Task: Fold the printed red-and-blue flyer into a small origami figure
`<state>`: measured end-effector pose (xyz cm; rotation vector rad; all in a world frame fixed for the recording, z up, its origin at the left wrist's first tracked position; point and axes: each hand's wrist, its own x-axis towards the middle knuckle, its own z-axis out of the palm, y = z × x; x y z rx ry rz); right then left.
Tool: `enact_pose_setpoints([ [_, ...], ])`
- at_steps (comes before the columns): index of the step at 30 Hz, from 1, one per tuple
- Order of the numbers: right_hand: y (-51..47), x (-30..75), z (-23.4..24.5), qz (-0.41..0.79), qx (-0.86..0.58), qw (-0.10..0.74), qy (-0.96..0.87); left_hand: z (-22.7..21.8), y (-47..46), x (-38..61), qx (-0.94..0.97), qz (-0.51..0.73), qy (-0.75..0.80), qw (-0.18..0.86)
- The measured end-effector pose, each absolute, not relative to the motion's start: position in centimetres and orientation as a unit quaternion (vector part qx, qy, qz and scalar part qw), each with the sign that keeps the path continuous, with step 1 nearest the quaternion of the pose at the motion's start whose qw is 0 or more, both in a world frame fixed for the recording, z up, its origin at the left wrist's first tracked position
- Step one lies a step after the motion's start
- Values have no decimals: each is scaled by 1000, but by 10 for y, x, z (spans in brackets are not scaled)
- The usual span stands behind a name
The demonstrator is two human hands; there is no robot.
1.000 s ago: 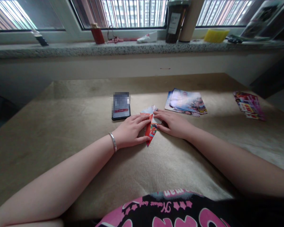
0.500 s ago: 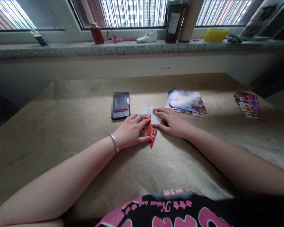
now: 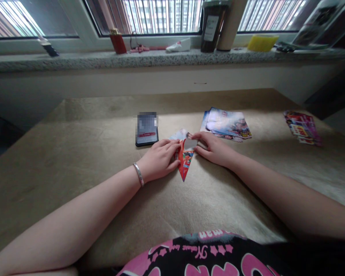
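Head view: folded paper [image 3: 185,161] lies flat on the table [image 3: 74,153] between both hands, long axis pointing toward the person, tip nearest. Left hand [image 3: 158,160] presses its left edge flat; right hand [image 3: 215,149] apparently pinches the far white flap.

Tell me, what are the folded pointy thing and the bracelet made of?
The folded piece looks like thin glossy printed paper: it holds sharp creases, shows bright pictures and a plain white underside. The bracelet on the left wrist looks like polished metal, maybe silver: it is a thin, pale, shiny band.
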<state>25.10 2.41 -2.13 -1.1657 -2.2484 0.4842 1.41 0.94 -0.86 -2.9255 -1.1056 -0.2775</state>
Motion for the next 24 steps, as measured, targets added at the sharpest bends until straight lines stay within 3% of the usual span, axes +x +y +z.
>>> enact_pose_setpoints([
  [17, 25, 266, -14, 239, -399, 300, -833, -9, 11, 12, -940, -78, -332, 29],
  [24, 22, 265, -14, 150, -367, 260, -880, -5, 11, 12, -950, -79, -302, 29],
])
